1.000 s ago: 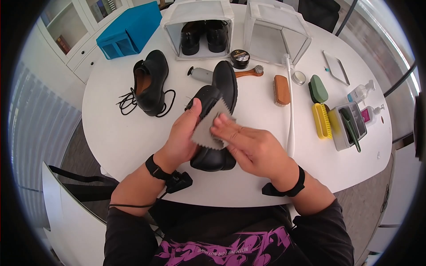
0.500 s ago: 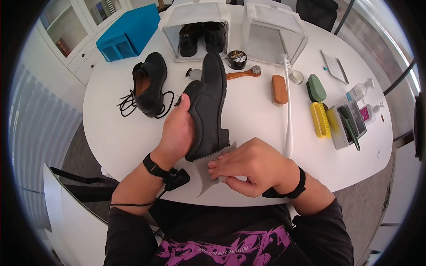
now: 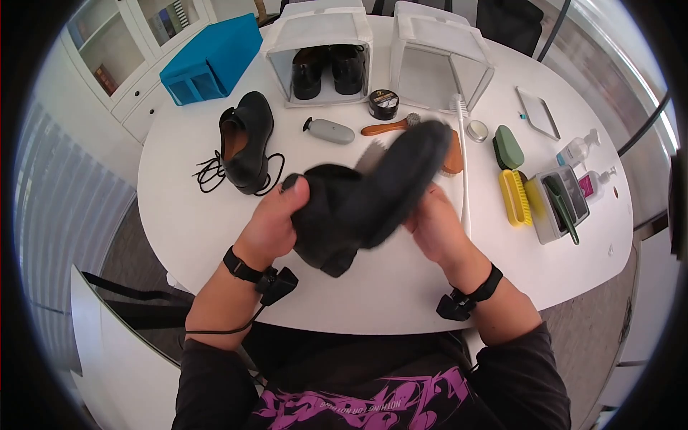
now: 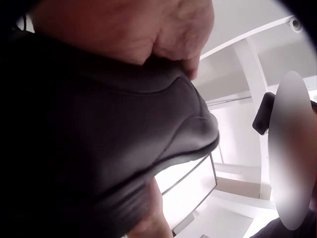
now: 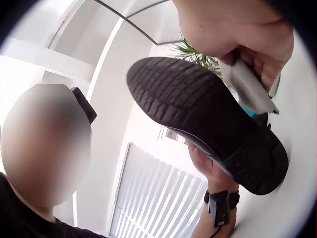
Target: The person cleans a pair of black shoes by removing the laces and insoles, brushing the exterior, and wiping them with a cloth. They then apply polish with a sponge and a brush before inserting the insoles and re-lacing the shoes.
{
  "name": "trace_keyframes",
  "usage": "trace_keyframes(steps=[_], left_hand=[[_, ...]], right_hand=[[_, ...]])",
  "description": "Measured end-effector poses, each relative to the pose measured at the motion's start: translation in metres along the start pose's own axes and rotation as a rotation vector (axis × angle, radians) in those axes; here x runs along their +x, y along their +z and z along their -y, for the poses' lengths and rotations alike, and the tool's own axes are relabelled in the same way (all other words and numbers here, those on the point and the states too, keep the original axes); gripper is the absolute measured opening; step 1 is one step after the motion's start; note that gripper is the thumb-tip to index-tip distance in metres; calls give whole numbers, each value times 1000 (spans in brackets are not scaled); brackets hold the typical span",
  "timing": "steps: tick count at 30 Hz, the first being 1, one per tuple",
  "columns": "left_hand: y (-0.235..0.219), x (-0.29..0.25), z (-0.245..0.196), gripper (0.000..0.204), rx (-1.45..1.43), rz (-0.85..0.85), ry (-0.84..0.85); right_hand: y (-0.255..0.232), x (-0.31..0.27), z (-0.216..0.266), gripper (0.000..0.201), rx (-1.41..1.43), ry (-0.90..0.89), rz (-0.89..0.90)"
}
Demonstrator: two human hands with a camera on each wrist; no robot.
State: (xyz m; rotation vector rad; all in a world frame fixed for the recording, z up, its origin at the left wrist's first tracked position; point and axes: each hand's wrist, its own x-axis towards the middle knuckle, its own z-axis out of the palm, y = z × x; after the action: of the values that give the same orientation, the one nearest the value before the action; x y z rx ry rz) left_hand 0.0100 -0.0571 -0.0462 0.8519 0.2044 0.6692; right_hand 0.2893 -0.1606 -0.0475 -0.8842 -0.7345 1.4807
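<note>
A black leather shoe (image 3: pixel 390 190) is held up over the table, tilted, with its toe toward the far right and its sole turned outward. My left hand (image 3: pixel 271 215) grips it by the heel end, thumb over the upper. The treaded sole (image 5: pixel 173 87) faces the right wrist camera. Behind the shoe, my right hand (image 3: pixel 433 223) is partly hidden. It holds a grey cloth (image 5: pixel 247 87) with zigzag edges, bunched in its fingers, and a strip of the cloth shows past the upper in the head view. The matching black shoe (image 3: pixel 246 143) stands on the left with loose laces.
Across the back stand a blue box (image 3: pixel 211 61), a white box (image 3: pixel 319 32) with black shoes inside, and another white box (image 3: pixel 441 54). A polish jar (image 3: pixel 383 104), grey bottle (image 3: pixel 330 130), long white brush (image 3: pixel 466 179), green brush (image 3: pixel 508 147), yellow brush (image 3: pixel 514 197) and caddy (image 3: pixel 559 208) lie around.
The right hand with the cloth has gone from the shoe's near side and heel to behind its front part. The left hand has swung the shoe's toe to the right.
</note>
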Motion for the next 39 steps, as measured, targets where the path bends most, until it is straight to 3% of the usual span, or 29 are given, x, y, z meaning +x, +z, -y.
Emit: trace_keyframes(steps=[3, 4, 6, 7, 9, 12, 13, 14, 16, 17, 24, 26, 29, 30, 36, 38, 39], left_hand=[[-3, -7, 0, 60, 63, 44, -57], [-3, -8, -1, 60, 119, 94, -82], [3, -8, -5, 58, 149, 69, -92], [3, -6, -5, 57, 165, 67, -85], [4, -3, -4, 57, 178, 64, -74], [6, 2, -6, 57, 155, 61, -105], [6, 2, -7, 57, 183, 69, -117], [7, 2, -7, 57, 210, 79, -129], [15, 1, -8, 57, 233, 63, -119], [18, 1, -8, 58, 256, 47, -110], [22, 4, -7, 57, 223, 70, -115], [20, 4, -4, 56, 212, 44, -93], [14, 5, 0, 52, 231, 1, -56], [14, 5, 0, 52, 230, 1, -52], [8, 1, 0, 45, 191, -40, -38], [7, -2, 6, 42, 192, -186, 44], [3, -2, 6, 42, 193, -186, 43]], right_hand=[[-30, -7, -23, 49, 147, -10, 295], [-39, -7, -25, 56, 32, -43, 328], [-36, -14, 0, 52, -331, -42, 281], [-25, -16, 8, 52, -334, -41, 283], [-4, -20, 21, 28, 121, -144, 182], [-3, -29, 39, 31, 204, -288, 193], [-7, -30, 42, 38, 247, -355, 296], [-2, -32, 44, 38, 247, -354, 298], [12, -37, 49, 46, 264, -514, 371], [6, -31, 49, 50, 315, -565, 504], [9, -40, 45, 51, 331, -658, 336], [7, -41, 46, 43, 211, -605, 187], [-17, -32, 27, 33, -33, -516, 224], [0, -33, 21, 25, -68, -470, 108], [-9, -19, -11, 20, -336, -443, 144], [-9, -20, -12, 21, -802, -461, 166], [-6, -20, -12, 21, -801, -462, 165]])
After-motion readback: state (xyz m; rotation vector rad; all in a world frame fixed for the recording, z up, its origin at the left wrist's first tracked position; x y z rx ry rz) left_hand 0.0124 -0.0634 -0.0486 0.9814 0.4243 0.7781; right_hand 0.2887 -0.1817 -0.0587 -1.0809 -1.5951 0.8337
